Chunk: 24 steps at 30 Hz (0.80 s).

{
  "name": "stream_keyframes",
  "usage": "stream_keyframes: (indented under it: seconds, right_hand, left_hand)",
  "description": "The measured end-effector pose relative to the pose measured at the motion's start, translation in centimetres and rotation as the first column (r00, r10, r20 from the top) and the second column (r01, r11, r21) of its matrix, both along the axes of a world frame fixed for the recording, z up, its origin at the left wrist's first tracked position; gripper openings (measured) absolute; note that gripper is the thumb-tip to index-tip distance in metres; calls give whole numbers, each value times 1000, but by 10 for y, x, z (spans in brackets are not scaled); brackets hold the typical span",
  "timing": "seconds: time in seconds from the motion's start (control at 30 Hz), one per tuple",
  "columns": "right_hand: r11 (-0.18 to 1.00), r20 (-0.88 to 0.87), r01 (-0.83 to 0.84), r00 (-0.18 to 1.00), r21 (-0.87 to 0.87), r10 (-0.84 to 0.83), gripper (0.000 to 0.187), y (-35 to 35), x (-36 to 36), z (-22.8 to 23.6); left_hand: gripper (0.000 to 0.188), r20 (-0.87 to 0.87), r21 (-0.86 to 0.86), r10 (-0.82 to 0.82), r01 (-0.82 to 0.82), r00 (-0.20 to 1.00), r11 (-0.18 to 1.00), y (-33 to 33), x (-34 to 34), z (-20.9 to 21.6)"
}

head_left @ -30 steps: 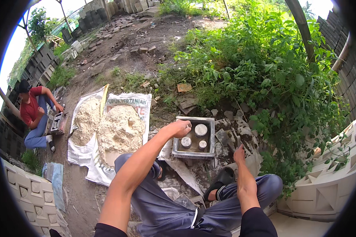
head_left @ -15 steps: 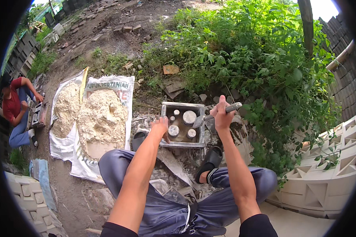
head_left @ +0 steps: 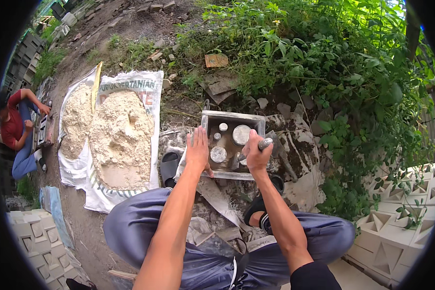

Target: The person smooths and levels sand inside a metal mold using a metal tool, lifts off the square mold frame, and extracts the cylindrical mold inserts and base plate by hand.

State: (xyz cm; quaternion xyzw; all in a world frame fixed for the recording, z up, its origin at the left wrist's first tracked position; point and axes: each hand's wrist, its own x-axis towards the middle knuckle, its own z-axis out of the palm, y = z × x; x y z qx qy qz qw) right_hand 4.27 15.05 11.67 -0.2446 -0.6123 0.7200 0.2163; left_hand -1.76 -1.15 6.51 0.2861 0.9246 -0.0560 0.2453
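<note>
A square metal mould [head_left: 234,116] stands on the ground before me, with several round cylinders [head_left: 241,135] of different widths upright inside it. My left hand [head_left: 197,152] rests against the mould's left wall, its fingers stretched out and holding nothing. In my right hand [head_left: 257,155] is a small trowel [head_left: 264,143], gripped by its thick grey handle. Its blade dips down into the right side of the mould, and my fist hides part of it. One cylinder at the lower right is partly covered by the blade and hand.
Left of the mould, pale powder [head_left: 121,135] lies heaped on opened white sacks [head_left: 154,96]. A person in a red shirt [head_left: 15,125] sits at far left beside another mould. Dense plants [head_left: 295,63] grow behind. Patterned blocks [head_left: 391,217] stand at right, others [head_left: 38,241] at lower left.
My right hand has brought the trowel left and down, from beside the mould's right rim to inside it. My left hand's fingers have straightened along the left wall. The view has shifted slightly.
</note>
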Motion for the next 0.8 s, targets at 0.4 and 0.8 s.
stream_keyframes:
  seconds: [0.4, 0.8]
  right_hand:
    - [994, -424, -4, 904, 113, 52, 42, 2, -31, 0]
    - [949, -203, -31, 974, 314, 99, 33, -32, 12, -29]
  left_hand:
    - [158, 26, 11, 124, -124, 992, 992, 2, -3, -6]
    - [153, -58, -4, 142, -143, 988, 990, -6, -3, -26]
